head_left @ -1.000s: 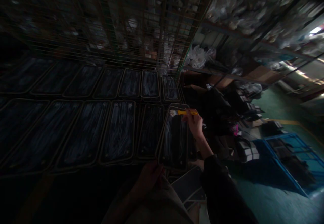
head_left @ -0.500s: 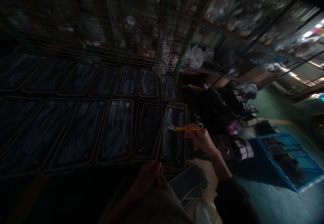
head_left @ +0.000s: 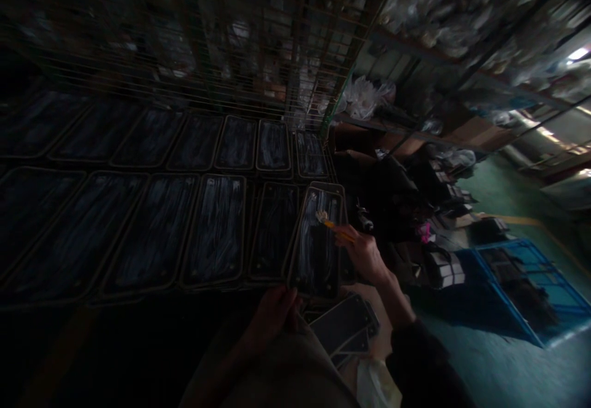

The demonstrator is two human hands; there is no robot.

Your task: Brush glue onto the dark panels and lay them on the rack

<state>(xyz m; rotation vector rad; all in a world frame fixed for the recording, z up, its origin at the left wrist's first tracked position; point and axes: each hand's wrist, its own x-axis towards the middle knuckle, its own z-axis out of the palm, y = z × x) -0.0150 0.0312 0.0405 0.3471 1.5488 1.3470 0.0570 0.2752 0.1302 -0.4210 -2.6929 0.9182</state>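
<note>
My right hand (head_left: 362, 254) is closed round the yellow handle of a brush (head_left: 339, 231). Its pale bristles rest on the upper part of a dark rectangular panel (head_left: 318, 251) with rounded corners and a light edge. Whitish streaks of a wet-looking coating cover much of that panel's face. At the near edge of the same panel, my left hand (head_left: 279, 306) pinches its lower left corner. The panel lies tilted over others beneath it. Just to the left is another dark panel (head_left: 276, 229) with fainter streaks.
Two rows of streaked panels (head_left: 215, 229) extend to the left. Behind them rises a wire mesh rack (head_left: 258, 39). Loose panels (head_left: 339, 328) lie stacked by my lap. On the right are a blue crate (head_left: 530, 297), dark bundles (head_left: 443, 266) and shelves holding plastic bags (head_left: 364, 97).
My right hand has moved the brush slightly up the panel, and its handle now slants down to the right. My left hand stays at the panel's near edge. The view has shifted a little.
</note>
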